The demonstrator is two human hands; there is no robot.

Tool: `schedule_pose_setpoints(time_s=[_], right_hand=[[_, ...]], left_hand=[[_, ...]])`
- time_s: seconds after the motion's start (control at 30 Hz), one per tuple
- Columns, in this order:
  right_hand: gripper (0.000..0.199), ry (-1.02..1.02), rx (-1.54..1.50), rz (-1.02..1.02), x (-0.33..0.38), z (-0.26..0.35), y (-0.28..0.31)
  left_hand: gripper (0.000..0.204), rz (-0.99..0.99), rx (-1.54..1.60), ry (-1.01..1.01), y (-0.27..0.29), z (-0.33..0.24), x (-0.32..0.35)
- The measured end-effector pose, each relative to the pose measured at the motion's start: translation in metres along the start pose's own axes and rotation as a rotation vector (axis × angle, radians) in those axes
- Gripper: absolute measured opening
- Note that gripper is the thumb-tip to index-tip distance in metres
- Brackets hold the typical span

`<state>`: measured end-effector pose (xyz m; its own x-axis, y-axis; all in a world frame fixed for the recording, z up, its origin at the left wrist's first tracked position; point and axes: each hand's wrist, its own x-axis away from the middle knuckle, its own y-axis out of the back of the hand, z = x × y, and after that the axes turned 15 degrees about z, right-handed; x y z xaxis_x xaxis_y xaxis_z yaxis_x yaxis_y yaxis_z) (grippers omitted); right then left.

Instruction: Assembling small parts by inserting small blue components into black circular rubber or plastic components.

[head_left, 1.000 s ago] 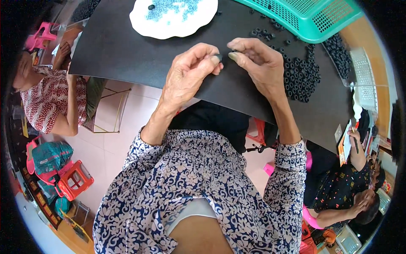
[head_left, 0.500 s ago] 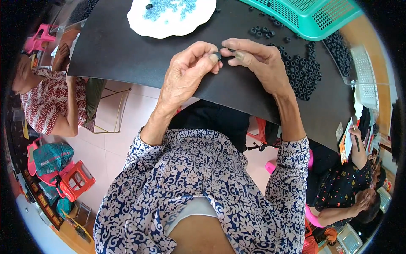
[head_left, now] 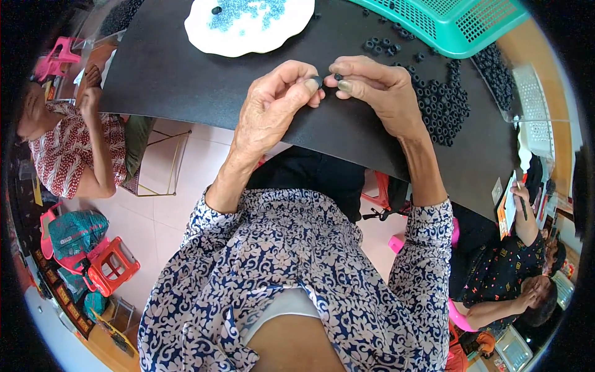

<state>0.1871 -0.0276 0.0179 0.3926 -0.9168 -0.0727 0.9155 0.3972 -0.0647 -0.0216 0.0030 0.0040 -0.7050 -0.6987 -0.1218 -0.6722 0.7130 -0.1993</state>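
Fingertips of the left hand (head_left: pixel 273 105) and right hand (head_left: pixel 378 87) meet above the black table (head_left: pixel 186 87), thumbs and forefingers pressed together, pinching a small black ring (head_left: pixel 317 81) between them. The ring is too small to tell which way its axis runs. A heap of black rings (head_left: pixel 443 108) lies at three o'clock of the hands; a white plate (head_left: pixel 204 34) of blue beads at eleven o'clock; a green basket (head_left: pixel 452 25) at one o'clock. The table's near edge runs just below the wrists, with bare tabletop toward nine o'clock.
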Motion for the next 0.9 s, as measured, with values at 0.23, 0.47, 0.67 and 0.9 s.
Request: schedule_pose_setpoints(time_s=[0.23,0.47,0.67,0.9], right_hand=[[0.024,-0.047,0.022,-0.042,0.001,0.005,-0.002],[0.024,0.044,-0.025,-0.062,0.002,0.005,-0.002],[0.021,0.104,0.046,-0.092,0.004,0.004,-0.004],[0.022,0.127,0.028,-0.089,0.003,0.007,-0.011]], left_hand=[[0.020,-0.003,0.017,-0.001,0.000,-0.002,0.000],[0.019,-0.015,0.059,0.016,-0.008,-0.008,-0.007],[0.018,-0.020,0.050,0.033,-0.013,-0.012,-0.014],[0.017,-0.025,0.117,0.016,-0.012,-0.011,-0.013]])
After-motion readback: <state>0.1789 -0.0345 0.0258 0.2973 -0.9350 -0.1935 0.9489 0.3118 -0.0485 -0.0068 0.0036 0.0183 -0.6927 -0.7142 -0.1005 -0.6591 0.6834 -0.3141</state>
